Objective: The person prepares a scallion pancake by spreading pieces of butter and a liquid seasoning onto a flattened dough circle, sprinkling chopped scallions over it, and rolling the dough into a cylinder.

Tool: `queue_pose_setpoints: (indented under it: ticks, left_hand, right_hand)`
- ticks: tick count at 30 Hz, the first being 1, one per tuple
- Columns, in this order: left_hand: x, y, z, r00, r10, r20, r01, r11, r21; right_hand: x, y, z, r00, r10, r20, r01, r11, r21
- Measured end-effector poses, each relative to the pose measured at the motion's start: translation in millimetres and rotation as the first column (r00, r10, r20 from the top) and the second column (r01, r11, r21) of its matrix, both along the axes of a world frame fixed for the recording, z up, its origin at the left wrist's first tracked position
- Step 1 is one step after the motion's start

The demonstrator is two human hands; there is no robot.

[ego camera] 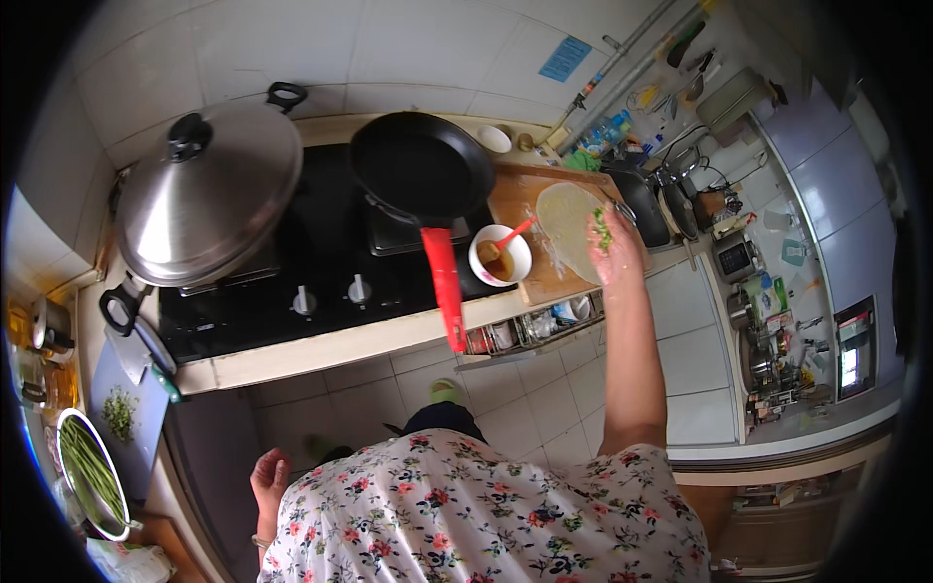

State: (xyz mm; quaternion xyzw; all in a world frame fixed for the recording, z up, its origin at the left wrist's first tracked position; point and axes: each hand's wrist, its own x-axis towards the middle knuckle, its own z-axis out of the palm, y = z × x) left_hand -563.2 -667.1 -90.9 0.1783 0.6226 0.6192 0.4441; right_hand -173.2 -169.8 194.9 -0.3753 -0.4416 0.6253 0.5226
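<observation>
My right hand (618, 251) holds some chopped green onion (601, 229) over the right edge of a flat, round sheet of dough (567, 222). The dough lies on a wooden board (514, 191) to the right of the stove. Left of it, a white bowl (523, 271) contains a brown liquid and a red-handled brush (516, 232). My left hand (270, 474) hangs low beside my body with nothing in it, fingers loosely curled and apart. More chopped green onion (119, 415) sits on a bluish cutting board (138, 452) at the left, beneath a cleaver (133, 350).
A black frying pan (419, 167) rests on the black stove (328, 248), its red handle (444, 291) jutting past the counter edge. To its left stands a large lidded wok (211, 197). A basin (116, 503) of long green vegetables is at far left. Beneath the board, a drawer (532, 328) is pulled out.
</observation>
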Motion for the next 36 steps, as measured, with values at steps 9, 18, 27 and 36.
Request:
queue_pose_setpoints:
  ticks: [9,18,27,36]
  left_hand:
    - [116,33,-3,0.918,0.397,-0.001,-0.382,0.882,-0.277]
    - [207,100,-6,0.997,0.063,-0.035,-0.072,0.878,-0.474]
    - [194,46,-82,0.989,-0.008,-0.148,-0.079,0.818,-0.569]
    - [211,-59,-128,0.972,-0.013,-0.234,-0.157,0.707,-0.690]
  right_hand:
    - [166,188,-197,0.789,0.015,0.614,0.072,0.991,-0.116]
    - [178,188,-170,0.446,0.215,0.869,-0.221,0.967,-0.126]
    - [296,277,-256,0.301,-0.235,0.924,-0.088,0.958,0.272]
    - [289,358,-225,0.571,-0.025,0.820,0.109,0.993,-0.046]
